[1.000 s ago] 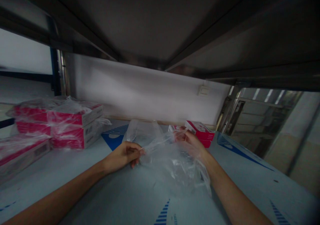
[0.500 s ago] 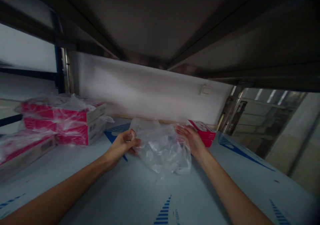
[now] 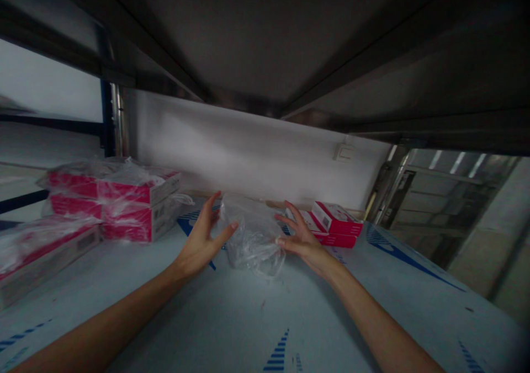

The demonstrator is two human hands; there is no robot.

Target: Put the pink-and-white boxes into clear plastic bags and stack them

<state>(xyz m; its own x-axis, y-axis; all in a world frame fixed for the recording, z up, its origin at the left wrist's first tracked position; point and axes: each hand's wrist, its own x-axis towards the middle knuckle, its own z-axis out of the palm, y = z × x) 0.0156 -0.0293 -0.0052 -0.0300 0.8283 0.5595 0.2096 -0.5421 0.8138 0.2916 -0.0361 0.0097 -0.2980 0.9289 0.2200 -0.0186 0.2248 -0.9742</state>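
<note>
A crumpled clear plastic bag (image 3: pixel 254 235) rests on the shelf surface between my two hands. My left hand (image 3: pixel 202 238) is at its left side, fingers and thumb spread, the thumb reaching over the bag's edge. On the other side my right hand (image 3: pixel 304 240) is also open, with its thumb and fingertips at the bag's right edge. Neither hand is closed around the plastic. Just behind my right hand lie small red-and-white boxes (image 3: pixel 337 218), one stacked on another, partly hidden by that hand.
Plastic-wrapped pink-and-white boxes (image 3: pixel 126 207) are stacked at the left, with another wrapped box (image 3: pixel 49 249) nearer me. A dark metal shelf (image 3: pixel 248 42) hangs low overhead. Behind stands a white wall (image 3: pixel 232 152) with a switch (image 3: pixel 343 153). Metal posts (image 3: pixel 387 182) rise at both sides.
Both hands have opened, the left letting go of the bag. The bag has become narrower and more bunched. My right hand has shifted slightly, uncovering more of the red boxes.
</note>
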